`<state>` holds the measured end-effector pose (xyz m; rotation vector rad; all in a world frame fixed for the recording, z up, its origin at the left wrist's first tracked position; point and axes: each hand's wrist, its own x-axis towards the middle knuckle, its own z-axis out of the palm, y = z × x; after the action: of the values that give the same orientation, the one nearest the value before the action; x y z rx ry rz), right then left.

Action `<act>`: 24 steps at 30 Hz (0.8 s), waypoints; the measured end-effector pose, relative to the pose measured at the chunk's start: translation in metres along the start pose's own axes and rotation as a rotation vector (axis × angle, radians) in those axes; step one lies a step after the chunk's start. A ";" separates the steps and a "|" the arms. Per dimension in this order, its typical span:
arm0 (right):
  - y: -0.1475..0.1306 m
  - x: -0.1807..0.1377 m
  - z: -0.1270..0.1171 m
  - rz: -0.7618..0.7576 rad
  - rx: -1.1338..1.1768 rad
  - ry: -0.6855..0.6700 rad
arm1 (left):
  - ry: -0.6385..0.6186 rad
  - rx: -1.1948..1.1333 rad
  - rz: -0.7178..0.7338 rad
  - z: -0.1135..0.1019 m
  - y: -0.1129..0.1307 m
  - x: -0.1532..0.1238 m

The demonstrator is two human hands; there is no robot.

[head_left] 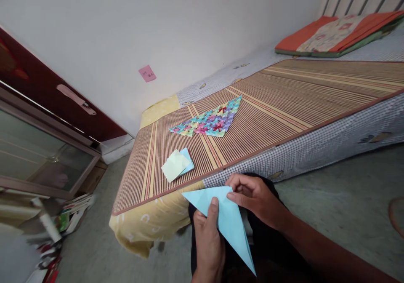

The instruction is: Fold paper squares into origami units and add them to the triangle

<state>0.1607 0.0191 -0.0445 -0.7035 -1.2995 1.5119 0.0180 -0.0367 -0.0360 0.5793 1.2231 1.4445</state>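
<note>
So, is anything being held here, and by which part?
A blue paper triangle: the left grip clamps its lower edge, thumb on its middle; the right grip pinches its upper corner.

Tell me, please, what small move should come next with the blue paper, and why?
Probably sharpen the crease: slide the thumb of the left hand along the folded edge while the right hand pins the top. The blue paper is already a triangle, held between both hands rather than pressed flat, so the fold may be soft.
</note>
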 end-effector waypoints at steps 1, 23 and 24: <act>0.000 0.000 0.000 -0.006 -0.012 0.005 | -0.004 0.019 0.018 -0.001 0.000 0.000; -0.008 0.001 0.009 -0.116 -0.254 0.218 | 0.010 -0.033 0.030 0.005 0.000 0.005; -0.008 0.001 0.009 -0.111 -0.244 0.220 | 0.007 -0.052 0.023 0.006 0.000 0.006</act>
<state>0.1543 0.0161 -0.0344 -0.9110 -1.3418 1.1630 0.0217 -0.0293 -0.0353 0.5548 1.1842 1.4948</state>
